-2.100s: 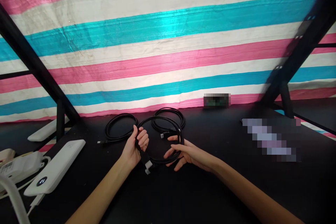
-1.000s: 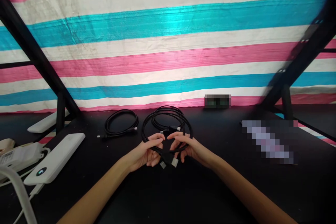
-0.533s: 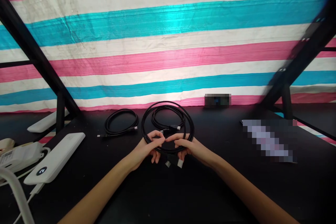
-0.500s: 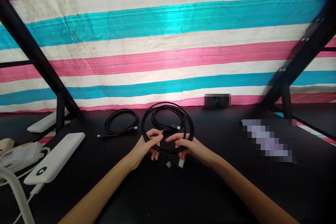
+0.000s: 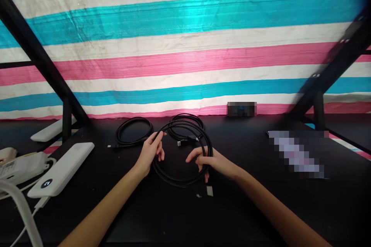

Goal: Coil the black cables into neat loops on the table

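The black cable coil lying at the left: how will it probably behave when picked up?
The coil looks floppy, its thin cord bent into round loops. It may open out, as no tie shows. The plug sticking out may dangle.

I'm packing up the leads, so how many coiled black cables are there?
3: one held in the left hand and right hand, one behind it, partly covered, and one on the table to the left.

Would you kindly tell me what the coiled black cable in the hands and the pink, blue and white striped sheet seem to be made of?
Coiled black cable: probably satin plastic or rubber outside, given its soft sheen and smooth bends.
Pink, blue and white striped sheet: likely semi-gloss plastic, perhaps woven, from its creases and bright glare.
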Action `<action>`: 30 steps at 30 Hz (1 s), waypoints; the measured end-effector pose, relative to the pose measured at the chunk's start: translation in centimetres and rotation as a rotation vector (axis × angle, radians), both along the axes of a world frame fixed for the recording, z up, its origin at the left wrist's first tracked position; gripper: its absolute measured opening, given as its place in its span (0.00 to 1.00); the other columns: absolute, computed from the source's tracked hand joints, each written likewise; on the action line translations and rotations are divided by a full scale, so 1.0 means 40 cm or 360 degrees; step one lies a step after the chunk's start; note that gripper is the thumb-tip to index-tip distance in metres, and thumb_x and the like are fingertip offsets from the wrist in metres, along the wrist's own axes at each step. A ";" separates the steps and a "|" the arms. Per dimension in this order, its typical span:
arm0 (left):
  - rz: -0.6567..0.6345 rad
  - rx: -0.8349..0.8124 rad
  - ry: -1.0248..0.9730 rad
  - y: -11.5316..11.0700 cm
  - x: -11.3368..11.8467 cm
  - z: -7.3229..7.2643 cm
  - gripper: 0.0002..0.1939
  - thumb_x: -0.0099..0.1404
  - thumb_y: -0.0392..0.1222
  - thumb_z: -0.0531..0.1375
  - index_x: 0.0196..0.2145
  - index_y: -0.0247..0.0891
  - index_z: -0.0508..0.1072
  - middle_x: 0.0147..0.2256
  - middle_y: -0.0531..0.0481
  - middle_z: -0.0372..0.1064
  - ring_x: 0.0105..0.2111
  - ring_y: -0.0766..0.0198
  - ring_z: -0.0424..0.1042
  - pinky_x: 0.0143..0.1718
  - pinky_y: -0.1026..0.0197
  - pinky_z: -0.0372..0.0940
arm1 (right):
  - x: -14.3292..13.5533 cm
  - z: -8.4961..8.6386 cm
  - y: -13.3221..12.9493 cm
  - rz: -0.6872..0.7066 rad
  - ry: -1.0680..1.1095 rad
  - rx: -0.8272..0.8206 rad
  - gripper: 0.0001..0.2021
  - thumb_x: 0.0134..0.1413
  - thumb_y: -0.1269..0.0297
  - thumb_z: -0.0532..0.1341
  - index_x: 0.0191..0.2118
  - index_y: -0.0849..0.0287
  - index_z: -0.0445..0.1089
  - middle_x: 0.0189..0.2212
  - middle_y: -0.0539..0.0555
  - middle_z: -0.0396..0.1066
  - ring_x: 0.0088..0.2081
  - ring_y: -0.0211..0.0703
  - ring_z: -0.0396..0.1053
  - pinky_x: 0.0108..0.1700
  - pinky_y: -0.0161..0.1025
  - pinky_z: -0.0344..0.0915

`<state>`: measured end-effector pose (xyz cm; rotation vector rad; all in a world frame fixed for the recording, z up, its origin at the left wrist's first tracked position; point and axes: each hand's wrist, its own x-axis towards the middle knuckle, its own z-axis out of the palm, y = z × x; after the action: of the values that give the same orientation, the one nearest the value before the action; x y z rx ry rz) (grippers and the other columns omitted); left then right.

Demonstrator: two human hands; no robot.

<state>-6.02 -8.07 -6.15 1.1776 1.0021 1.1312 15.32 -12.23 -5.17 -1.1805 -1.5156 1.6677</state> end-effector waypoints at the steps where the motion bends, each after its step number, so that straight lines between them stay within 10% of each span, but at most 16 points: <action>1: 0.0006 0.0015 0.0017 0.000 0.000 -0.002 0.20 0.58 0.57 0.55 0.37 0.36 0.67 0.12 0.64 0.46 0.11 0.72 0.58 0.12 0.71 0.51 | 0.000 -0.002 0.002 -0.0016 -0.0013 0.0015 0.14 0.40 0.70 0.55 0.35 0.62 0.74 0.14 0.46 0.67 0.13 0.34 0.65 0.16 0.28 0.61; 30: 0.0069 0.0037 0.0345 -0.012 0.013 -0.016 0.17 0.61 0.51 0.51 0.42 0.36 0.64 0.14 0.64 0.52 0.08 0.75 0.53 0.09 0.72 0.50 | 0.004 -0.017 0.024 -0.0542 -0.0326 0.0461 0.22 0.44 0.69 0.56 0.49 0.62 0.66 0.10 0.42 0.64 0.15 0.36 0.65 0.24 0.32 0.63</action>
<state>-5.50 -8.54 -6.80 1.3229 1.1869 1.0674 15.49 -11.28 -5.87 -1.3865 -1.5130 1.0928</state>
